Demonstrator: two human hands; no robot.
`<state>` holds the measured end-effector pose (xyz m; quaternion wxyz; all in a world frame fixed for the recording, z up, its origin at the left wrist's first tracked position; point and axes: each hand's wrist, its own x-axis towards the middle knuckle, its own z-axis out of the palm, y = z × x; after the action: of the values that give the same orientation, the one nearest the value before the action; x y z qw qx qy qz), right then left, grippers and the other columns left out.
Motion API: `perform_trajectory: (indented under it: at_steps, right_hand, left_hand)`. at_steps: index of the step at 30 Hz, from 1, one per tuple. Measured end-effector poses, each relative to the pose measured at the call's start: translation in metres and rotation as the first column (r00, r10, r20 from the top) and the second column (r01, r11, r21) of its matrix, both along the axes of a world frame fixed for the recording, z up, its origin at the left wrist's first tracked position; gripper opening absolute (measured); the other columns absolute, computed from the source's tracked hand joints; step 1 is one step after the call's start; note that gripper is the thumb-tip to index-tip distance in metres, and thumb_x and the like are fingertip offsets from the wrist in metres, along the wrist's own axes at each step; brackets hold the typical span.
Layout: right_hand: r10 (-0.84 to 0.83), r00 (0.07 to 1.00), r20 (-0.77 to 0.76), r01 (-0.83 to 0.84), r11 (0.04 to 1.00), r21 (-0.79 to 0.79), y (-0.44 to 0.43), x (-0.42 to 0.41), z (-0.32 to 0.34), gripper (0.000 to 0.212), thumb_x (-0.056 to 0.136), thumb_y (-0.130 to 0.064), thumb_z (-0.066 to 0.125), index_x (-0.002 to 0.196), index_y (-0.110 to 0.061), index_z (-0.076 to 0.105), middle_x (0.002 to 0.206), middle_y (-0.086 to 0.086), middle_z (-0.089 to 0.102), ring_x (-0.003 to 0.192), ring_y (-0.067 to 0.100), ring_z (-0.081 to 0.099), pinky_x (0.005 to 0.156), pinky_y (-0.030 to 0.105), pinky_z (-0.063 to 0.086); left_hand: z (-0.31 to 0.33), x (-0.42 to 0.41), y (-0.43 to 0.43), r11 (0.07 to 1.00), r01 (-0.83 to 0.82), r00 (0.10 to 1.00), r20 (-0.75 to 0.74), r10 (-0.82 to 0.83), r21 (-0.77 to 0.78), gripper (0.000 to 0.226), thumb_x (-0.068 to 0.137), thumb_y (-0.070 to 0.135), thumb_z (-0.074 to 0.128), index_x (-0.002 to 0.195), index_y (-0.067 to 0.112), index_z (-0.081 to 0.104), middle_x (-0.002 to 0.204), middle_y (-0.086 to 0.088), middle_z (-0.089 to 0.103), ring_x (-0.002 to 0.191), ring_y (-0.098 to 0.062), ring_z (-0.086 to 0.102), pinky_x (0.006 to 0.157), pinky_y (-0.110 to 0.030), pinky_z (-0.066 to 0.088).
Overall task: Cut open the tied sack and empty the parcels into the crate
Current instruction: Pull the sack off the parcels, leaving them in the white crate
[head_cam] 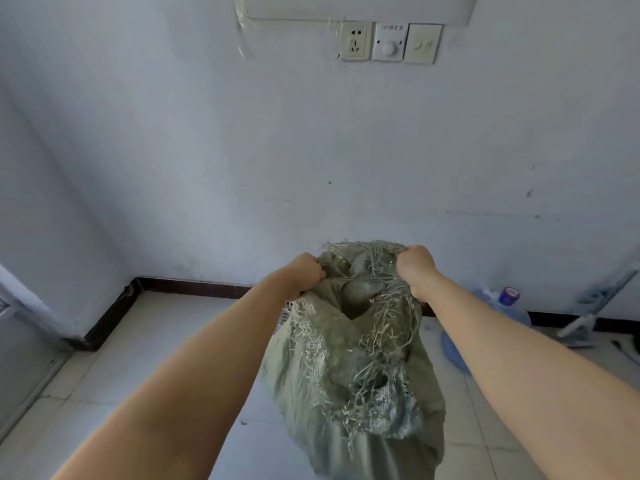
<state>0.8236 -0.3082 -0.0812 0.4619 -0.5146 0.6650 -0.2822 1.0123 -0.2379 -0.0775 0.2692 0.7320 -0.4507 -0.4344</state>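
A grey-green woven sack [349, 386] hangs in front of me above the tiled floor, its frayed edge full of loose threads. My left hand [306, 271] grips the sack's upper edge on the left, and my right hand [417, 268] grips it on the right. Both arms are stretched out and hold the sack up. A rounded lump [356, 292] bulges under the fabric between my hands. A bit of white latticed plastic [285, 315] peeks out behind the sack's left side; I cannot tell whether it is the crate. No parcels show.
A blue water bottle [498, 306] lies on the floor at the right, against the wall. A white metal stand [588, 313] leans at the far right. Wall sockets and a switch [389, 43] sit high on the wall. A door frame [20, 341] is at the left.
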Motion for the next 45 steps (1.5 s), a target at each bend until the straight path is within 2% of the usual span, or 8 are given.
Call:
perform_trajectory:
  at_steps: [4, 9, 16, 22, 28, 32, 34, 45]
  right_hand:
    - [-0.053, 0.997, -0.063, 0.049, 0.997, -0.057, -0.010, 0.011, 0.004, 0.045, 0.095, 0.001, 0.033, 0.138, -0.001, 0.045, 0.131, 0.013, 0.052, 0.074, 0.016, 0.051, 0.057, 0.021, 0.041]
    - [-0.022, 0.996, -0.088, 0.017, 0.999, -0.048, -0.014, 0.039, 0.010, 0.045, 0.096, 0.000, 0.032, 0.140, -0.002, 0.041, 0.124, 0.014, 0.055, 0.068, 0.016, 0.048, 0.047, 0.022, 0.032]
    - [-0.085, 0.995, -0.046, 0.086, 0.996, 0.022, -0.014, 0.046, 0.004, 0.038, 0.099, -0.004, 0.034, 0.136, 0.001, 0.045, 0.113, 0.012, 0.056, 0.081, 0.024, 0.052, 0.070, 0.024, 0.034]
    - [-0.125, 0.985, 0.123, 0.107, 0.984, 0.144, -0.021, 0.086, 0.004, 0.018, 0.099, -0.007, 0.038, 0.099, -0.001, 0.055, 0.084, 0.004, 0.045, 0.079, 0.016, 0.045, 0.079, 0.023, 0.030]
    - [-0.108, 0.973, 0.205, 0.067, 0.978, 0.197, -0.024, 0.098, 0.012, 0.042, 0.102, -0.010, 0.036, 0.143, -0.008, 0.038, 0.152, 0.009, 0.033, 0.132, 0.026, 0.039, 0.106, 0.032, 0.033]
    - [-0.031, 0.963, 0.269, -0.019, 0.984, 0.180, -0.018, 0.096, 0.017, 0.058, 0.076, -0.023, 0.068, 0.129, -0.004, 0.053, 0.113, 0.006, 0.051, 0.116, 0.035, 0.052, 0.100, 0.046, 0.040]
    - [0.028, 0.975, 0.219, -0.068, 0.982, 0.178, -0.021, 0.090, 0.013, 0.062, 0.054, -0.027, 0.077, 0.111, -0.010, 0.060, 0.129, 0.013, 0.055, 0.117, 0.030, 0.052, 0.102, 0.047, 0.039]
    - [0.318, 0.911, -0.263, -0.267, 0.940, 0.213, -0.011, 0.096, 0.009, 0.077, 0.082, -0.025, 0.074, 0.141, 0.005, 0.034, 0.150, 0.014, 0.036, 0.135, 0.029, 0.038, 0.103, 0.034, 0.035]
  left_hand:
    - [0.014, 0.011, -0.009, 0.994, 0.113, 0.982, -0.153, -0.112, -0.001, 0.017, 0.089, 0.019, 0.057, 0.078, 0.006, 0.058, 0.077, -0.009, 0.059, 0.067, -0.023, 0.055, 0.068, -0.027, 0.046]
    - [0.001, 0.028, -0.018, 0.944, 0.329, 0.905, 0.284, -0.318, 0.009, 0.039, 0.081, 0.012, 0.063, 0.119, 0.009, 0.052, 0.097, -0.009, 0.060, 0.081, -0.022, 0.057, 0.064, -0.027, 0.049]
    - [0.002, 0.092, -0.038, 0.984, 0.126, 0.815, 0.578, -0.031, -0.125, 0.032, 0.083, -0.006, 0.044, 0.057, 0.012, 0.039, 0.072, -0.010, 0.049, 0.075, -0.029, 0.050, 0.065, -0.033, 0.041]
    - [-0.004, 0.081, -0.052, 0.980, 0.080, 0.979, 0.199, -0.043, -0.183, 0.029, 0.079, -0.014, 0.035, 0.061, 0.006, 0.044, 0.061, -0.008, 0.041, 0.059, -0.021, 0.037, 0.054, -0.026, 0.029]
    - [-0.002, 0.061, -0.050, 0.949, 0.297, 0.942, -0.129, -0.309, -0.109, 0.039, 0.082, 0.000, 0.059, 0.117, 0.008, 0.043, 0.094, -0.012, 0.057, 0.073, -0.021, 0.057, 0.060, -0.028, 0.051]
    - [-0.020, 0.055, -0.054, 0.829, 0.555, 0.766, 0.424, -0.482, -0.061, 0.073, 0.077, 0.009, 0.072, 0.139, 0.022, 0.036, 0.128, -0.010, 0.054, 0.101, -0.029, 0.061, 0.074, -0.027, 0.054]
    - [-0.024, 0.050, -0.057, 0.793, 0.609, 0.631, 0.596, -0.497, 0.018, 0.054, 0.087, 0.018, 0.063, 0.137, 0.022, 0.044, 0.120, -0.005, 0.063, 0.097, -0.024, 0.063, 0.078, -0.030, 0.053]
    - [-0.023, 0.053, -0.075, 0.908, 0.406, 0.752, 0.602, -0.268, -0.103, 0.019, 0.088, 0.014, 0.046, 0.106, 0.014, 0.052, 0.100, -0.009, 0.062, 0.090, -0.029, 0.058, 0.072, -0.034, 0.046]
